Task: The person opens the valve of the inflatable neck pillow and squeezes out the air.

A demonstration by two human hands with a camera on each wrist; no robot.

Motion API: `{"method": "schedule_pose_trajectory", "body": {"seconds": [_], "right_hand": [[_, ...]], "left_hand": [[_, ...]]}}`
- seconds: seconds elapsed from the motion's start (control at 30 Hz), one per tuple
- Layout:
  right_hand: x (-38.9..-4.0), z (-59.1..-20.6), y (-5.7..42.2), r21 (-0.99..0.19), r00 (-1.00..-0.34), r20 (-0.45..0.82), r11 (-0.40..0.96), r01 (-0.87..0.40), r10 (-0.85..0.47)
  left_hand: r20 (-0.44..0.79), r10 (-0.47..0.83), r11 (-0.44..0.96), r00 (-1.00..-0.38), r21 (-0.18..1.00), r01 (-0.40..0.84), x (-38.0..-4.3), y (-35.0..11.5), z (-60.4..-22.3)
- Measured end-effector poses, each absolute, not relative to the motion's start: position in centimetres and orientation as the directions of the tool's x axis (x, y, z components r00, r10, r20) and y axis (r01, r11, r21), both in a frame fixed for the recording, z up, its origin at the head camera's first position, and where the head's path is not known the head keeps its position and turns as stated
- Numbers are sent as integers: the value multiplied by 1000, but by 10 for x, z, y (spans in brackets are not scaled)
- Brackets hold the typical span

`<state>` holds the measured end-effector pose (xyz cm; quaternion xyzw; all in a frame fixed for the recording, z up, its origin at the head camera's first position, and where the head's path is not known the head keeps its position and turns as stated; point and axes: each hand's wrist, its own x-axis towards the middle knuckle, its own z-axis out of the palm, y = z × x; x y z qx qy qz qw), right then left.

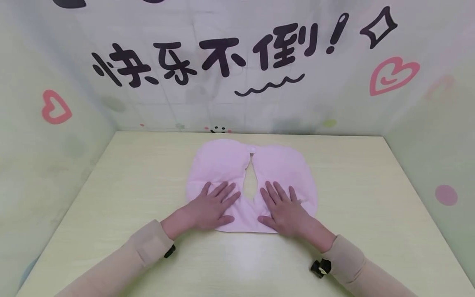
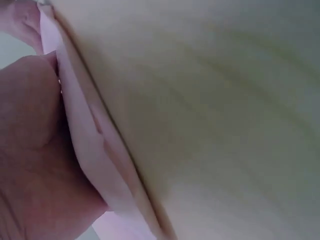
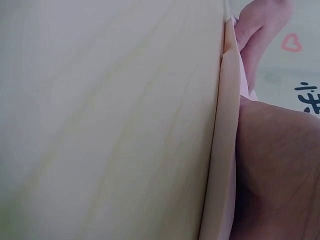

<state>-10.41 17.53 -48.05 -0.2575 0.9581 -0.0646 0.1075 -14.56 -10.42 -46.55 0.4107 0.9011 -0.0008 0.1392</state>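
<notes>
A pink cloth that looks like a bib [image 1: 220, 163] lies flat on the table, its two rounded lobes pointing away and meeting at a small fastener [image 1: 252, 150]. Between the lobes runs a narrow teardrop opening. On the near left part of the bib rests my left hand [image 1: 213, 206], fingers spread and straight. My right hand [image 1: 285, 210] lies likewise on the near right part, palm down. Both thumbs point inward near the bottom edge. In the left wrist view the bib's layered edge [image 2: 87, 135] runs beneath the palm; the right wrist view shows that edge [image 3: 226, 130] too.
The pale wooden table [image 1: 118, 185] ends at a printed cloth backdrop [image 1: 167, 107] with black characters and hearts. More cloth walls stand left and right. A small black device [image 1: 320, 267] sits at the right sleeve's cuff, another [image 1: 170, 251] at the left.
</notes>
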Motion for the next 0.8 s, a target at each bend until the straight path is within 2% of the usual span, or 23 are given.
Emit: {"method": "schedule_pose_trajectory", "body": {"seconds": [0.17, 0.4, 0.53, 0.67, 0.8], "right_hand": [[-103, -480, 177, -175, -841, -177, 857, -484, -511], [-96, -472, 181, -182, -834, -74, 830, -527, -546], [-83, -466, 181, -132, -791, -5, 785, -606, -612], [-70, -469, 178, -92, -735, 3, 732, -675, -678], [-64, -478, 178, -79, -701, -4, 699, -711, -713]], "left_hand": [[-277, 724, 674, -632, 89, 733, -138, -103, -473], [-172, 745, 664, -645, 103, 740, -131, -102, -469], [-126, 798, 600, -589, 72, 797, -121, -99, -460], [-129, 845, 526, -519, 24, 850, -110, -98, -463], [-149, 852, 510, -502, 20, 860, -109, -97, -470]]}}
